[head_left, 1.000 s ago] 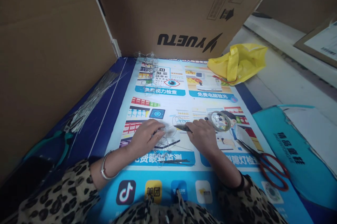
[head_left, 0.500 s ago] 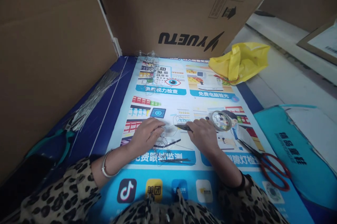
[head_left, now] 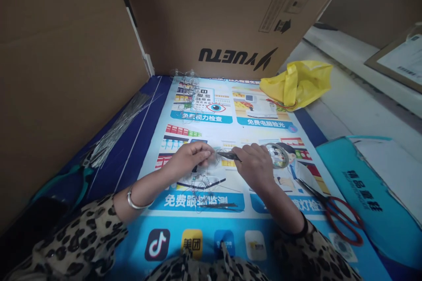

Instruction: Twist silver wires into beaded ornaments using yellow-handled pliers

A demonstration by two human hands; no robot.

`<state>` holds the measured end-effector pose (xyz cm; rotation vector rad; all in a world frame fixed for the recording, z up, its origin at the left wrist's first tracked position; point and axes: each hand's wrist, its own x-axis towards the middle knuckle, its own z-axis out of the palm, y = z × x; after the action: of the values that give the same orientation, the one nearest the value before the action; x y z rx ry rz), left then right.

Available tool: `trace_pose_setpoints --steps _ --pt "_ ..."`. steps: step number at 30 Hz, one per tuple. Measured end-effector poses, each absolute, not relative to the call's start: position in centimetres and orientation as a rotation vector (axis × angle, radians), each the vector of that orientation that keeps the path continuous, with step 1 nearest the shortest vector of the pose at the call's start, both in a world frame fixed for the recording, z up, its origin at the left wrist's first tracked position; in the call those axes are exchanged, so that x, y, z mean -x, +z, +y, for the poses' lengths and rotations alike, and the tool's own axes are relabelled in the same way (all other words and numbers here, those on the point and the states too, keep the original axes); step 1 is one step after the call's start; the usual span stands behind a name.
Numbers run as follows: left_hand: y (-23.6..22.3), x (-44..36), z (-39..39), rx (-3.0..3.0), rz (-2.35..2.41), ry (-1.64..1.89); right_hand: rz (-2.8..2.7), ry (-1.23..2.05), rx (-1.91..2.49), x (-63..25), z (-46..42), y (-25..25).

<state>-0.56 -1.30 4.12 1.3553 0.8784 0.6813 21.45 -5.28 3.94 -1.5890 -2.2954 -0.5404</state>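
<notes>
My right hand is wrapped round dark needle-nose pliers, whose narrow jaws point left. Facing them, my left hand pinches with thumb and fingers at a thin clear wire that curls up to the jaw tips. The wire is fine and partly blurred. Below my left hand lies a tangle of thin wire with small clear beads. A few dark thin strips rest just under it. Right beside my right hand stands a round clear dish, its contents hard to make out.
A bundle of straight wires and teal-handled pliers lie left. More beaded wire is at the back, before a cardboard box. Red-handled scissors, a yellow bag and a teal package lie right.
My left hand has risen slightly and shifted right, closer to the plier jaws, away from the beaded tangle. The pliers have moved a little up, still in my right hand.
</notes>
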Motion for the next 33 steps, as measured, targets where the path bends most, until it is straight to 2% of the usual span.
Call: trace_pose_setpoints --steps 5,10,16,21,33 --pt "4.2 0.1 -0.6 -1.191 0.794 0.603 -2.346 -0.767 1.474 -21.3 -4.6 4.9" --pt "4.1 0.1 -0.4 -1.125 0.821 0.555 -2.403 -0.828 1.399 -20.8 -4.1 5.1" --pt "3.3 0.4 -0.1 -1.108 0.907 0.575 -2.325 -0.706 1.519 -21.0 -3.3 4.5" --pt "2.6 0.6 0.3 -1.093 0.945 0.814 -2.294 -0.508 1.585 -21.3 -3.4 3.6" --pt "4.1 -0.5 -1.6 -0.737 0.967 0.960 -2.232 -0.929 1.334 -20.3 -4.6 3.1"
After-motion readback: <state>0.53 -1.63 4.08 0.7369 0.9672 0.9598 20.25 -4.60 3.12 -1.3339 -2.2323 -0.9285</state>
